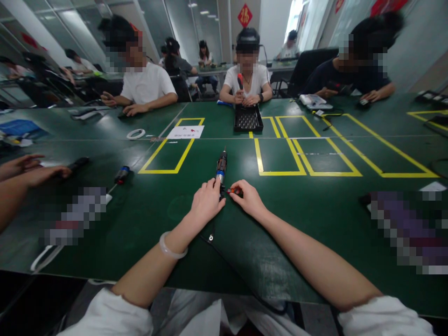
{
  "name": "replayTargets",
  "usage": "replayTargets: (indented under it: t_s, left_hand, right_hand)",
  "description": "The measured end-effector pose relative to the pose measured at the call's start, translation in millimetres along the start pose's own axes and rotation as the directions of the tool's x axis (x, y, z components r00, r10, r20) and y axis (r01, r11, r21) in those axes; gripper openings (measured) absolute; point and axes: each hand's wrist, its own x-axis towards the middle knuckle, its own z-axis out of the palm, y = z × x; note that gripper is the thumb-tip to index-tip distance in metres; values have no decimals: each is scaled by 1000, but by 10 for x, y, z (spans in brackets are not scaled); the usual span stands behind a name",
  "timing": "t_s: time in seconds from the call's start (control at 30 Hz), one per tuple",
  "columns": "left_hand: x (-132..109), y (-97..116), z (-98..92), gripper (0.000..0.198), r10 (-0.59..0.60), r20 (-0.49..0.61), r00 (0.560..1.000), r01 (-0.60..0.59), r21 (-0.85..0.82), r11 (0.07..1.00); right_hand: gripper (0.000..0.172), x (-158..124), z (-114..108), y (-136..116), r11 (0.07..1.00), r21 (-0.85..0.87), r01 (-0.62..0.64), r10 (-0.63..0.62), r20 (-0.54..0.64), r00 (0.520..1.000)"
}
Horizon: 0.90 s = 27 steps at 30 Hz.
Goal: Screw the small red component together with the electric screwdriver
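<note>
My left hand point(206, 201) is closed around the near end of a dark cylindrical tool point(221, 164) with a blue band and a thin metal tip pointing away from me; it looks like an electric screwdriver. My right hand point(251, 200) pinches a small red-and-black screwdriver point(237, 192). Its tip points left and meets the near end of the dark tool, close to my left fingers. Exactly where it touches is hidden. A black cable point(227, 263) runs from beneath my left hand toward the table edge, with a small metal ring point(211, 238) beside it.
Across the green table point(168, 261), a person holds a red screwdriver point(240, 81) above a black tray point(248, 122). Yellow tape outlines, a paper sheet point(185, 132) and a white ring point(136, 134) lie ahead. Left are a blue-and-black cylinder point(122, 175) and another person's hands point(35, 173).
</note>
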Motion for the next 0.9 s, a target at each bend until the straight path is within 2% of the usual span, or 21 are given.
replayTargets:
  t_s: [0.13,0.33,0.57,0.9]
  left_hand:
    - [-35,93,8,65,32,-3,999,-32,-37,999]
    - [-69,89,28,67,42,-18,999,-43,-75,996]
    - [-87,91,13,67,34,-10,999,-35,-109,993]
    - [-87,37,55,64,17,-40,999,-22,-142,990]
  right_hand:
    - [10,3,4,10,995,-103,17,-13,40,999]
    - [9,-7,0,-4,968,-234,85,-63,101,993]
    - [23,-47,15,-51,963,-238,127,-104,107,989]
    - [21,-65,-8,-98,975,-194,108,-97,68,993]
